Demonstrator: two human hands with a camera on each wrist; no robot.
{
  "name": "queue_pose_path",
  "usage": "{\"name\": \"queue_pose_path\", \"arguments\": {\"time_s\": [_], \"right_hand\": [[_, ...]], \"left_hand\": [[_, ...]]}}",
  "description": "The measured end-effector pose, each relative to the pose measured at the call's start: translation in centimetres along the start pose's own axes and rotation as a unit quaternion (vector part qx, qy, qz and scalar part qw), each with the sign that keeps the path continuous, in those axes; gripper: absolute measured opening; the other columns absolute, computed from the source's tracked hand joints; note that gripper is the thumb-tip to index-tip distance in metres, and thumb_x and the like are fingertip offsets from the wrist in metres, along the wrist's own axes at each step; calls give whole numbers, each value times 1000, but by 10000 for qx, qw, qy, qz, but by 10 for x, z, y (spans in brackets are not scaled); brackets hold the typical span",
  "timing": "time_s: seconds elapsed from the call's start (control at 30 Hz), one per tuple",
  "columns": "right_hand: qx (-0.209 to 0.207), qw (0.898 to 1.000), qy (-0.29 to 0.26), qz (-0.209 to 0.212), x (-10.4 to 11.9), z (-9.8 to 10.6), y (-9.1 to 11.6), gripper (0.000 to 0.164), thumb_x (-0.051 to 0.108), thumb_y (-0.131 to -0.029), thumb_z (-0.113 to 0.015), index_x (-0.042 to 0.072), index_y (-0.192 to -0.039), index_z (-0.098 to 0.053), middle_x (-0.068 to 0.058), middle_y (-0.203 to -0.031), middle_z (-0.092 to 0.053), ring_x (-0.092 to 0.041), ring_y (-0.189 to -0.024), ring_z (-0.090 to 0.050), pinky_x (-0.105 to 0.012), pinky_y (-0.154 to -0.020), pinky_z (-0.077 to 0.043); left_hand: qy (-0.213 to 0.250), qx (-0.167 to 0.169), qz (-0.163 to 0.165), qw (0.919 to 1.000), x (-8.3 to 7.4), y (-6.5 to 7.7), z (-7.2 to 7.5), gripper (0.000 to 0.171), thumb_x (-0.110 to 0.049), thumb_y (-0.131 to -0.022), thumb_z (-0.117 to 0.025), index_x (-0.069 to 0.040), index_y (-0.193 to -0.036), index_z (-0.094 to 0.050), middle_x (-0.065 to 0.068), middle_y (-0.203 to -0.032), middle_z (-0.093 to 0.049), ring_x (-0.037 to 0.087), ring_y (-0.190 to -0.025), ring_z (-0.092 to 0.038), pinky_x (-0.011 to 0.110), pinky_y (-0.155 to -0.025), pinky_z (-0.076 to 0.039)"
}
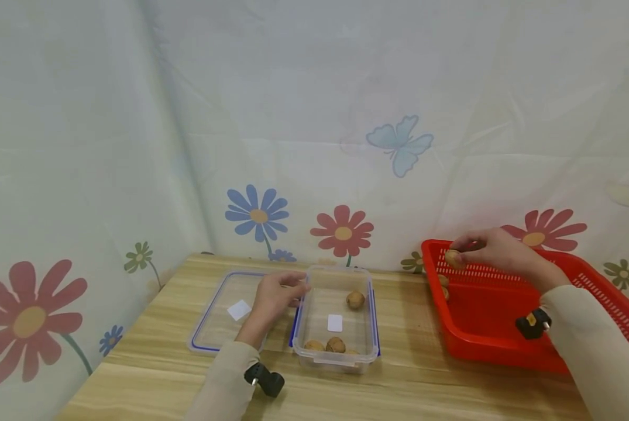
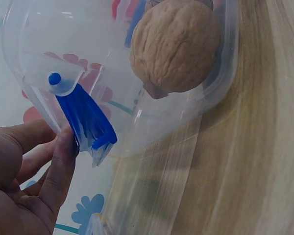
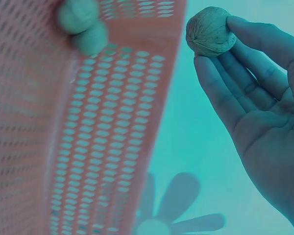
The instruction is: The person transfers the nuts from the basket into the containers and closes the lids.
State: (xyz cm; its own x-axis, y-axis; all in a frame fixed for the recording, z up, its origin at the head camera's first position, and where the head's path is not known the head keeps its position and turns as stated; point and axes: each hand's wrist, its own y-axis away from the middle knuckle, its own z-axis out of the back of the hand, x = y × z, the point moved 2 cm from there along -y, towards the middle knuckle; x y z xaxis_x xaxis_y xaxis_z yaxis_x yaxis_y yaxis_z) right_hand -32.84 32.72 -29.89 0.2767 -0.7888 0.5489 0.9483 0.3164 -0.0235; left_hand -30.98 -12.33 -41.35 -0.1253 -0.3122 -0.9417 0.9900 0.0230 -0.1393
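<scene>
My right hand (image 1: 504, 254) pinches a walnut (image 1: 453, 259) between thumb and fingertips, over the left back part of the red plastic basket (image 1: 483, 346). In the right wrist view this walnut (image 3: 210, 32) shows beside the basket's perforated wall. My left hand (image 1: 274, 301) grips the left rim of a clear plastic container (image 1: 322, 303). The left wrist view has its thumb and fingers at the wall edge beside a blue latch (image 2: 85, 115). Inside the container lie several walnuts, one (image 1: 355, 300) toward the back right and others (image 1: 335, 345) along the front wall.
Left of the container, partly behind my left hand, lies a clear lid (image 1: 203, 327) with a blue seal and a white label (image 1: 239, 310). More walnuts (image 1: 443, 281) sit against the basket's left wall. A flowered curtain (image 1: 303, 169) hangs behind the wooden table (image 1: 409, 380).
</scene>
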Motion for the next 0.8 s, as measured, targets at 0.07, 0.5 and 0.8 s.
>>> {"name": "queue_pose_path", "arguments": {"time_s": [0.07, 0.5, 0.8], "right_hand": [[-95, 10000, -11, 20, 8, 2, 2, 49, 33, -98, -80, 4, -136, -70, -17, -126, -73, -36, -111, -68, -55, -95, -61], [-491, 9970, -329, 506, 58, -3, 13, 49, 37, -98, -79, 12, -139, -69, -11, -131, -72, -32, -116, -67, -52, -96, -61], [-640, 9871, -835, 1204, 86, -22, 20, 36, 24, -99, -79, 15, -133, -73, -4, -123, -75, -24, -108, -71, -22, -90, -59]], "left_hand": [[10, 3, -19, 10000, 0, -1, 0, 33, -9, -94, -81, 4, -124, -75, 16, -105, -77, 26, -86, -76, 34, -71, -66], [19, 60, -12, 10000, 0, -3, 1, 32, -7, -94, -80, 3, -124, -75, 16, -106, -76, 26, -86, -76, 34, -71, -66], [25, 65, -5, 10000, -3, -2, 2, 32, -6, -94, -80, 4, -124, -75, 17, -106, -76, 26, -86, -76, 34, -71, -66]]}}
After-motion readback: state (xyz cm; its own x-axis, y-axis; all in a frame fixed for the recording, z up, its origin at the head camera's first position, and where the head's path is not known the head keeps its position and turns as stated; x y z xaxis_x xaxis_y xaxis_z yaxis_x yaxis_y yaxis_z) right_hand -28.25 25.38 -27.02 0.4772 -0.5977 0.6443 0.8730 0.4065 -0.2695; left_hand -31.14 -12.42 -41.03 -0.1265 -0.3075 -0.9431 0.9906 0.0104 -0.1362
